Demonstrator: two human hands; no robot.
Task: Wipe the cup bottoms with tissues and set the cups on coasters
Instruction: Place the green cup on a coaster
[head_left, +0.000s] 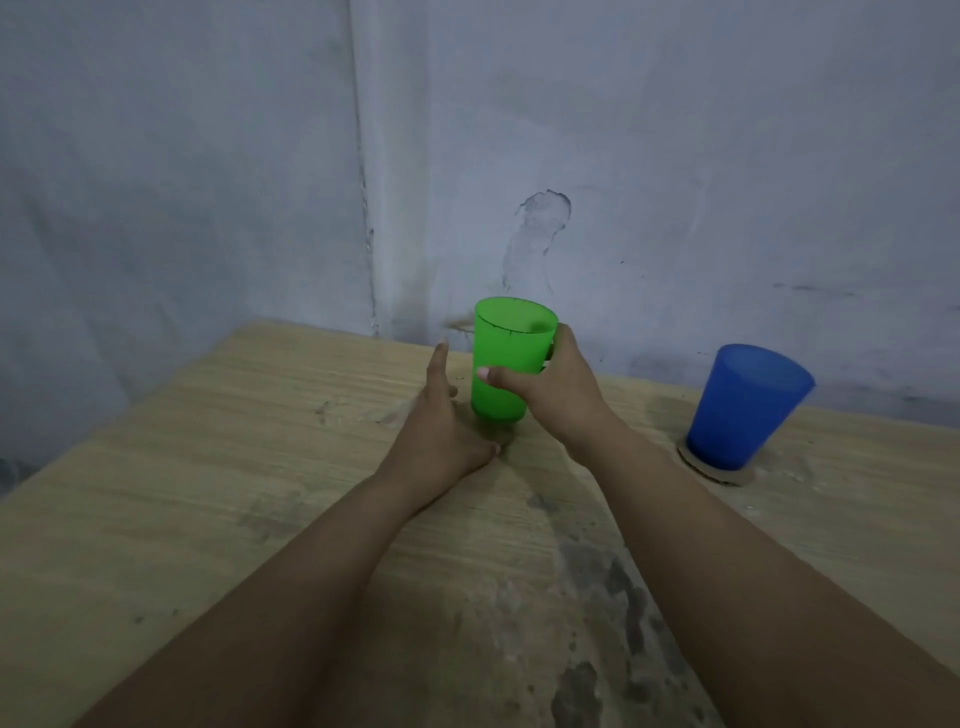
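A: Report left hand status.
B: Forearm extended forward. Palm turned inward, fingers straight and close together, pointing away from the body. Lower edge of the hand is down at the tabletop. It grips nothing.
A: Right hand?
B: Forearm extended forward, roughly parallel to the left. Fingers and thumb are wrapped around the green cup, thumb on the near side.

A: What's the surface?
B: Light wood-grain table, dark stains along the near middle, pushed up to a wall.
A: What's on it?
B: Round coaster far right with a blue cup upright on it. Left hand rests on the tabletop, mid-table.
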